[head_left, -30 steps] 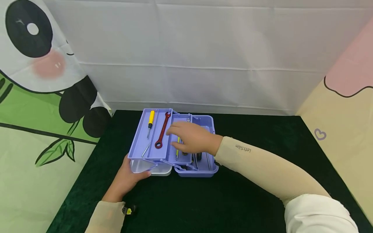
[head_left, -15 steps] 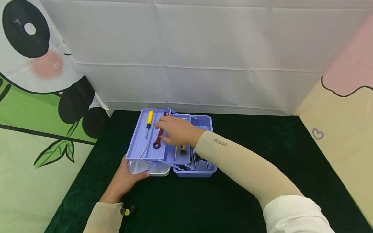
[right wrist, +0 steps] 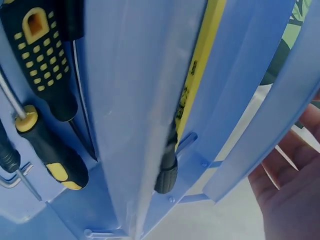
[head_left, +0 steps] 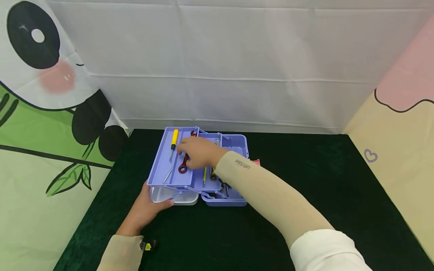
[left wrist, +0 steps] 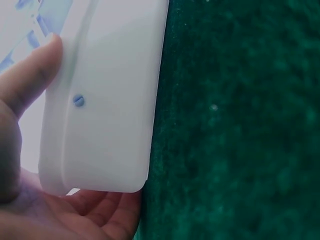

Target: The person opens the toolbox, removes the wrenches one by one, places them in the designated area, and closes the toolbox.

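A lilac toolbox (head_left: 225, 203) lies unfolded on the dark green cloth, its stepped trays spread to the left. My left hand (head_left: 144, 209) grips the box's clear lid (left wrist: 110, 100), thumb on the rim and fingers under the corner. Over the upper tray (head_left: 156, 177), my right hand (head_left: 200, 151) reaches down with loosely bent fingers at a red combination wrench (head_left: 183, 167), covering its middle. Beside the wrench lie a yellow-handled screwdriver (head_left: 174, 137) and a thin metal rod (head_left: 167, 175). The right wrist view shows my right fingers (right wrist: 282, 170) past the tray's wall.
Lower compartments hold a black-and-yellow screwdriver (right wrist: 55, 155), a perforated black-and-yellow handle (right wrist: 42, 60) and a yellow strip (right wrist: 202, 65). A red piece (head_left: 255, 162) shows at the box's right side. Green cloth (head_left: 305, 162) spreads around; a white backdrop (head_left: 237, 75) stands behind.
My right hand has moved left from the middle tray to the red wrench in the upper tray. A red piece has come into view behind the right forearm. The left hand keeps its grip.
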The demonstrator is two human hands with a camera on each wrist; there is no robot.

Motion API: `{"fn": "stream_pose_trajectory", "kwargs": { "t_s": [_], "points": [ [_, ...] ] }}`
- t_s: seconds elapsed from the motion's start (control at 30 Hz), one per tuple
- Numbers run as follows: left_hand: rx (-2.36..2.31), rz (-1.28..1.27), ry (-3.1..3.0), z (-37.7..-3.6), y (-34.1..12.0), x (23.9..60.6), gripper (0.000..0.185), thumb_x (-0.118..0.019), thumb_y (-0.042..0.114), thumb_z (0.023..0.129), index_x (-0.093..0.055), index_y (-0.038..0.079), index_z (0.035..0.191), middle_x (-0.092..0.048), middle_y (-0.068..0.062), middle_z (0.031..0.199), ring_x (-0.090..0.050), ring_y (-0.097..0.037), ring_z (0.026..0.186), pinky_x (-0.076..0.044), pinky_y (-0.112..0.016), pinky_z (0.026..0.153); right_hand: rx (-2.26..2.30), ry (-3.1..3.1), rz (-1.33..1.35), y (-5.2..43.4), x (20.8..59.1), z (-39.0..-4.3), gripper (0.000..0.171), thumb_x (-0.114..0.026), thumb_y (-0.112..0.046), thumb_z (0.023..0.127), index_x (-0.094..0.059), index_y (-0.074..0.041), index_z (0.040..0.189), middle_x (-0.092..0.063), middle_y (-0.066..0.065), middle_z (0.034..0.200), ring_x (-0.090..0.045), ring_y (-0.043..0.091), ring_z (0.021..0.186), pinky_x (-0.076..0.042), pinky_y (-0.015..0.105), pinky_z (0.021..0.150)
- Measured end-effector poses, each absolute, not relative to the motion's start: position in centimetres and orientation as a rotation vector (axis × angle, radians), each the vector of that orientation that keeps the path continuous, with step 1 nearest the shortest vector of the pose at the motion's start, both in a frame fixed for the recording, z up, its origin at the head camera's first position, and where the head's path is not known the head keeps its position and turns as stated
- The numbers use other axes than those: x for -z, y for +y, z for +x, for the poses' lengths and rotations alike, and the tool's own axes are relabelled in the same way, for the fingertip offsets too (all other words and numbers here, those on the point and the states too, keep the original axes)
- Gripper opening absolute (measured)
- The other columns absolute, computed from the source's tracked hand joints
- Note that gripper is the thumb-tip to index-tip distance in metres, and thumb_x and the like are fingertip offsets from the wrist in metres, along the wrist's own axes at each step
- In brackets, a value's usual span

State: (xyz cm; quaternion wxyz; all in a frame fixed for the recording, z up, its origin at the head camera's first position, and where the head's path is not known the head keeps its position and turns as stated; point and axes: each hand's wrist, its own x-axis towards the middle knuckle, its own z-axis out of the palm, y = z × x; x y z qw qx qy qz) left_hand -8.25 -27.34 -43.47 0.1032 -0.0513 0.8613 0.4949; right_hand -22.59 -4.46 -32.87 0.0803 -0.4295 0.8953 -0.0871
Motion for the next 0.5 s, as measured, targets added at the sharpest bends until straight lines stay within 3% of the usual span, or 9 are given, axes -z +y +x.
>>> {"fn": "stream_pose_trajectory", "kwargs": {
  "t_s": [0.2,0.37,0.5],
  "points": [
    [-1.523,-0.074,2.538,-8.3,-27.4,44.0,0.122,-0.084,0.045,0.086,0.005,0.022,0.166,-0.013,-0.02,0.169,-0.026,-0.048,0.147,-0.018,-0.073,0.115,0.198,2.651,-1.33,-5.1,33.3,-22.5,0.034,-0.068,-0.018,0.094,-0.07,-0.021,0.128,-0.062,-0.006,0.12,-0.053,0.014,0.105,-0.046,0.03,0.1],
    [-1.537,-0.041,2.548,-8.3,-27.4,43.8,0.12,-0.084,0.042,0.087,0.004,0.023,0.166,-0.014,-0.02,0.168,-0.027,-0.048,0.146,-0.018,-0.073,0.115,0.045,2.678,-1.375,-5.8,32.6,-22.0,0.024,-0.067,-0.016,0.098,-0.074,-0.022,0.12,-0.067,-0.008,0.107,-0.056,0.014,0.094,-0.047,0.029,0.092],
    [-1.526,-0.053,2.543,-8.3,-27.4,43.6,0.122,-0.085,0.041,0.086,0.007,0.022,0.166,-0.014,-0.022,0.168,-0.027,-0.05,0.146,-0.018,-0.073,0.115,-0.119,2.681,-1.412,-6.6,31.7,-21.1,0.026,-0.068,-0.025,0.101,-0.073,-0.026,0.126,-0.071,-0.008,0.114,-0.057,0.014,0.096,-0.045,0.033,0.1]
  ]
}}
